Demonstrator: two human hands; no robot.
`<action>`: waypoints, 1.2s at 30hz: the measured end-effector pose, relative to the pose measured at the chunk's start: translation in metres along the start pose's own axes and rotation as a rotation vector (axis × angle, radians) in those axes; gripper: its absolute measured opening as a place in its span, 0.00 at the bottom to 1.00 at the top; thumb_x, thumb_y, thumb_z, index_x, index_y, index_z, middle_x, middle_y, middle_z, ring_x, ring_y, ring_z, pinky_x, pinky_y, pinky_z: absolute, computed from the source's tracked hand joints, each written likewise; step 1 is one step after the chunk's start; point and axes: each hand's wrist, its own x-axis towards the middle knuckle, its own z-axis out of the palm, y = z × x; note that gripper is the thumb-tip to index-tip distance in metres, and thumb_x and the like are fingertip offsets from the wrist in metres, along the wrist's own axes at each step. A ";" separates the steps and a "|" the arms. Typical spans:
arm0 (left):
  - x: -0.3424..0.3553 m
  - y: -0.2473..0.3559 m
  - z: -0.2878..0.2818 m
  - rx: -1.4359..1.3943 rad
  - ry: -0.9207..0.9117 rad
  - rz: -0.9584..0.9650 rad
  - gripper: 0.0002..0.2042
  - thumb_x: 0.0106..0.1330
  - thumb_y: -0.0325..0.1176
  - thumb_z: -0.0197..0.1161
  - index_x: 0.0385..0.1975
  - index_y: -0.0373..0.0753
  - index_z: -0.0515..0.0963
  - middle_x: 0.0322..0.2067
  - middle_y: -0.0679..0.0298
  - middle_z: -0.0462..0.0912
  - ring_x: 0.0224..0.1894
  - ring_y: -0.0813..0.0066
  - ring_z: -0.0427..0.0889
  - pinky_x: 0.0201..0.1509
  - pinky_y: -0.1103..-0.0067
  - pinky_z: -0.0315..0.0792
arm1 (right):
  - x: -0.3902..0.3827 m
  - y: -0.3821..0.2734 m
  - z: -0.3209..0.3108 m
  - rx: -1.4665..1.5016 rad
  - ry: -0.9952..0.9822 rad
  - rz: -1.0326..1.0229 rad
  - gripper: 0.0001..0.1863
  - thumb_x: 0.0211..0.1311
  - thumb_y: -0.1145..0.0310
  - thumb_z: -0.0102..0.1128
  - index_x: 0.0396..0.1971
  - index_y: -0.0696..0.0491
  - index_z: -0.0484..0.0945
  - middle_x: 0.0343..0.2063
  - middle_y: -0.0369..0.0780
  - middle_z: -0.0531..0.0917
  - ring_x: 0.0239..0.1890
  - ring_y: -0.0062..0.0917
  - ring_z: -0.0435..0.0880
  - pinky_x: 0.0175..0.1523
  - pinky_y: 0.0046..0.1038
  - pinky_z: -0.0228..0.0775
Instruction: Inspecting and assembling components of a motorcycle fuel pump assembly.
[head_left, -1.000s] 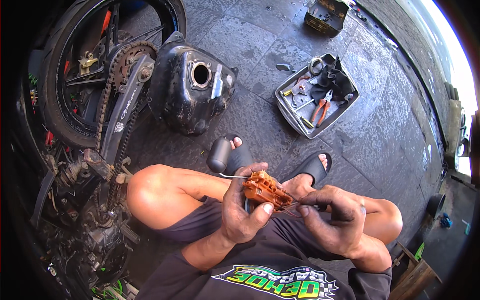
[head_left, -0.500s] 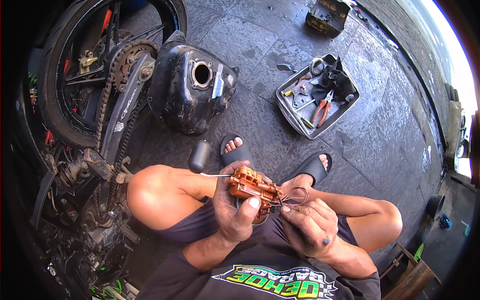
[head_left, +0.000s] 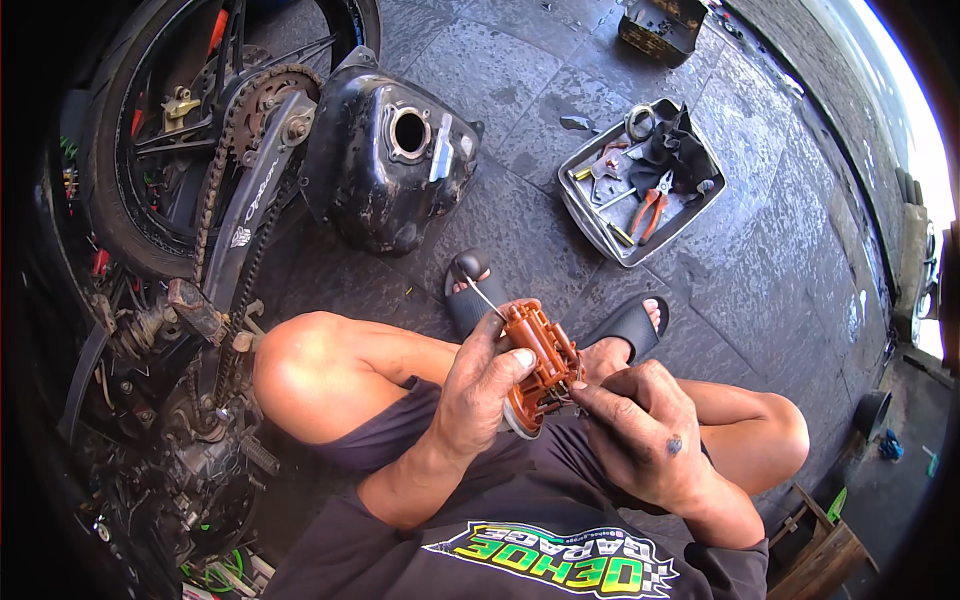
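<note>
In front of my lap, my left hand [head_left: 487,387] is closed around an orange-brown plastic fuel pump unit [head_left: 540,345], its thumb lying across the body. The unit is tilted, its round base toward me. From its far end a thin metal arm [head_left: 488,297] runs out to a black float [head_left: 468,264], which appears over my left sandal. My right hand [head_left: 645,425] is curled at the unit's right side, with fingertips pressed against the lower part by the base. What those fingertips pinch is hidden.
A black fuel tank [head_left: 400,190] stands ahead to the left, beside a motorcycle wheel [head_left: 110,210] and chain. A grey tray [head_left: 600,238] ahead to the right holds orange-handled pliers [head_left: 655,208], dark cloth and small parts. A rusty box [head_left: 655,35] lies farther off.
The fuel pump unit has turned, so its float now points away from me instead of left. My right hand has moved slightly up and right; the looped wires no longer show.
</note>
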 end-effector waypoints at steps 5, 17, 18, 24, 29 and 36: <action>0.005 -0.001 -0.009 -0.117 -0.085 -0.144 0.22 0.68 0.31 0.47 0.61 0.29 0.66 0.50 0.49 0.79 0.52 0.64 0.83 0.59 0.70 0.79 | 0.010 -0.008 -0.015 -0.079 -0.118 0.000 0.24 0.42 0.78 0.73 0.46 0.50 0.86 0.35 0.37 0.78 0.38 0.32 0.76 0.43 0.34 0.68; 0.004 -0.008 -0.017 -0.433 -0.169 -0.361 0.21 0.71 0.35 0.49 0.61 0.30 0.69 0.54 0.50 0.79 0.56 0.63 0.82 0.65 0.68 0.75 | 0.015 -0.003 -0.020 -0.006 -0.147 0.036 0.18 0.46 0.73 0.76 0.41 0.46 0.87 0.36 0.36 0.77 0.43 0.33 0.76 0.47 0.35 0.66; 0.004 -0.008 -0.015 -0.431 -0.171 -0.363 0.21 0.71 0.35 0.49 0.61 0.30 0.69 0.54 0.50 0.79 0.56 0.63 0.82 0.65 0.68 0.75 | 0.015 -0.003 -0.021 0.016 -0.144 0.044 0.18 0.46 0.74 0.76 0.40 0.46 0.87 0.36 0.37 0.77 0.43 0.33 0.76 0.48 0.36 0.67; 0.001 -0.007 -0.008 -0.263 -0.106 -0.398 0.27 0.71 0.42 0.51 0.65 0.32 0.64 0.56 0.52 0.77 0.58 0.65 0.80 0.66 0.68 0.75 | 0.015 -0.001 -0.023 0.159 -0.157 0.100 0.16 0.46 0.75 0.76 0.38 0.49 0.86 0.36 0.39 0.76 0.43 0.36 0.76 0.49 0.37 0.69; -0.002 -0.004 -0.005 -0.276 -0.155 -0.367 0.28 0.72 0.45 0.52 0.66 0.32 0.64 0.57 0.54 0.77 0.60 0.67 0.79 0.67 0.69 0.73 | 0.014 0.001 -0.025 0.211 -0.157 0.096 0.16 0.46 0.75 0.76 0.38 0.49 0.86 0.37 0.39 0.77 0.43 0.35 0.76 0.50 0.37 0.70; -0.008 -0.006 -0.004 -0.247 -0.113 -0.357 0.26 0.72 0.41 0.53 0.66 0.34 0.65 0.58 0.55 0.76 0.60 0.67 0.79 0.66 0.69 0.74 | 0.007 0.003 -0.018 0.284 -0.138 0.154 0.15 0.47 0.75 0.76 0.37 0.48 0.86 0.36 0.38 0.76 0.42 0.34 0.76 0.48 0.36 0.70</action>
